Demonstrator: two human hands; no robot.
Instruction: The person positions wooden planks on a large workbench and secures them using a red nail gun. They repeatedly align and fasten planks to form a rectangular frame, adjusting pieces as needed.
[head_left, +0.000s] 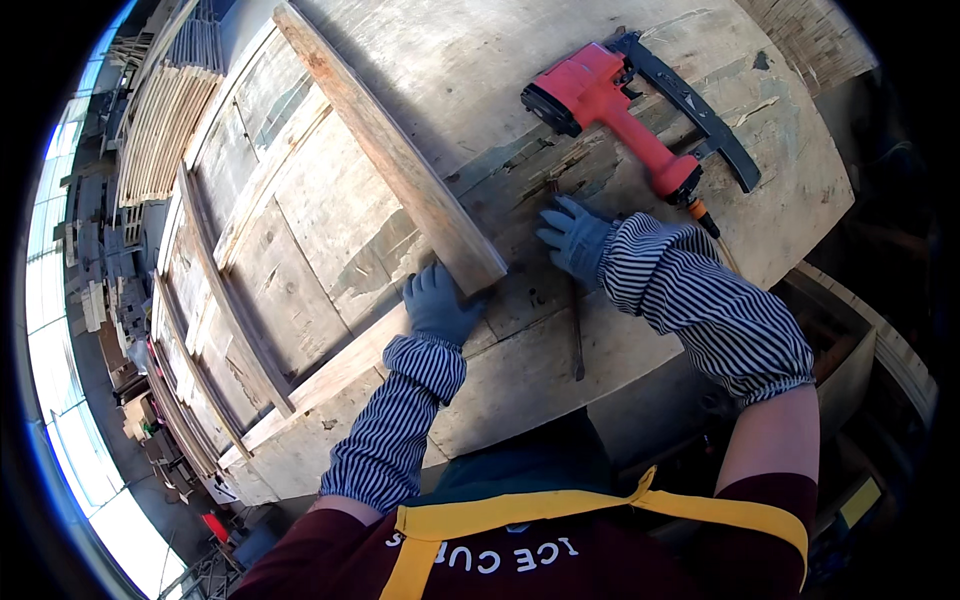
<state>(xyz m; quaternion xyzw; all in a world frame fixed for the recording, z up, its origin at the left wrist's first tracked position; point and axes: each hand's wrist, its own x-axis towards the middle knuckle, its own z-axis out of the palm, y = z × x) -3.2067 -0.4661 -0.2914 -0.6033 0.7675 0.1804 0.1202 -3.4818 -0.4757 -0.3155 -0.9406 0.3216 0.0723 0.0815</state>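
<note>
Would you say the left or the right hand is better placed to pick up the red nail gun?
Probably the right hand: it rests just below the nail gun, while the left hand steadies the plank.

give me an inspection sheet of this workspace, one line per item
surface: worn plywood bench, scuffed and stained
job's things: plank lies slanted across a wooden frame; red nail gun lies on the bench
clutter: splinters by the gun; thin rod near the bench edge
grippers: gloved left hand grips the plank's near end; gloved right hand rests flat on the bench, holding nothing
cables: fitting at the gun's handle end; any hose is hidden by the right sleeve
surroundings: stacked slats far left; bright windows beyond
</note>
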